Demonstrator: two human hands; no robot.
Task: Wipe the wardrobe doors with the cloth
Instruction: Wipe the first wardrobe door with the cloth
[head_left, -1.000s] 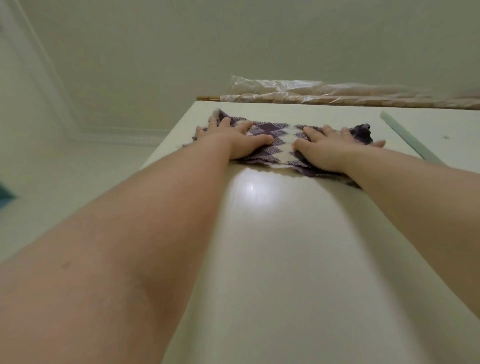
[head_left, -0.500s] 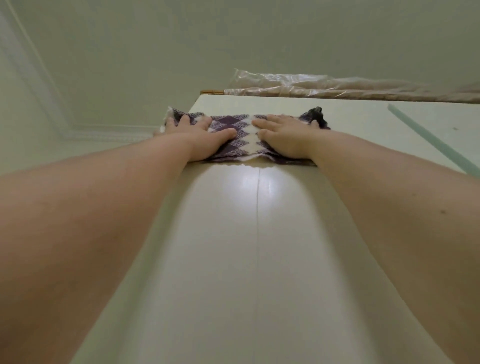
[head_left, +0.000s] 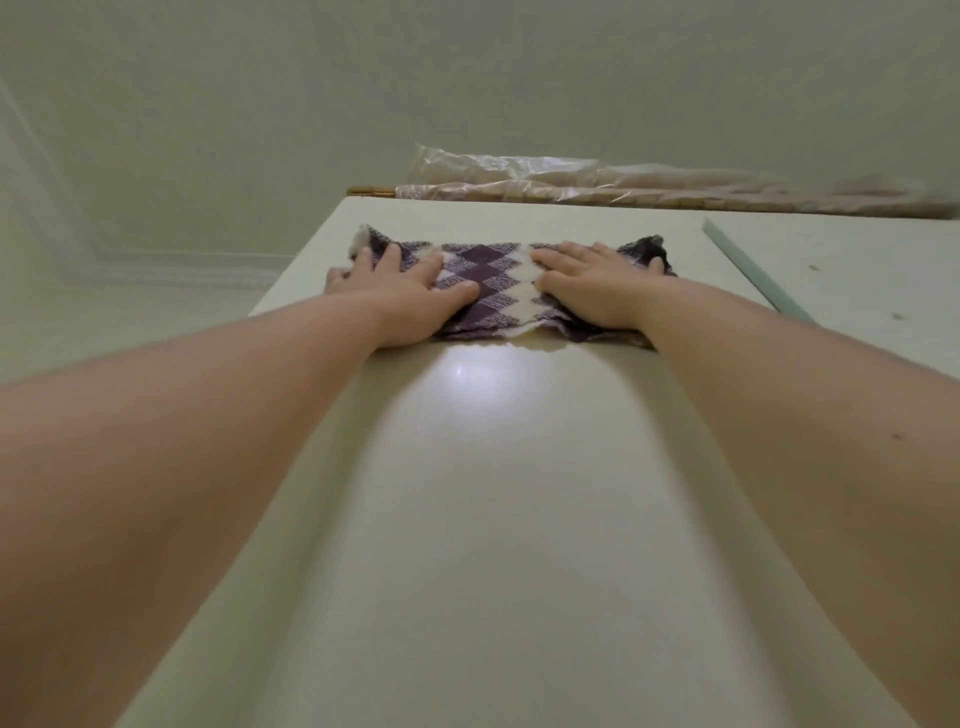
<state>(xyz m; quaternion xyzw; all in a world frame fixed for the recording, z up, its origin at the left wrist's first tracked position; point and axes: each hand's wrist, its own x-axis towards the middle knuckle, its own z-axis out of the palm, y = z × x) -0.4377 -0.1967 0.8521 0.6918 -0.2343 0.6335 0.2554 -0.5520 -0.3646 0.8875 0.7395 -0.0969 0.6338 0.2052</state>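
Note:
I am looking up along a glossy cream wardrobe door (head_left: 493, 493). A purple-and-white diamond-patterned cloth (head_left: 493, 283) lies spread flat against the door just below its top edge. My left hand (head_left: 405, 301) presses on the cloth's left part with the fingers spread. My right hand (head_left: 597, 291) presses on its right part, palm flat. A strip of cloth shows between the two hands, and its dark right corner sticks out past my right hand. Both forearms reach up from the bottom corners of the view.
Long rods wrapped in clear plastic (head_left: 623, 192) lie along the wardrobe top. A pale green strip (head_left: 753, 270) separates this door from the neighbouring door (head_left: 857, 270) on the right. On the left are the wall and a ceiling cornice (head_left: 156, 260).
Both hands have slid the cloth leftwards along the top of the door over the last second. In the last half second it has hardly shifted.

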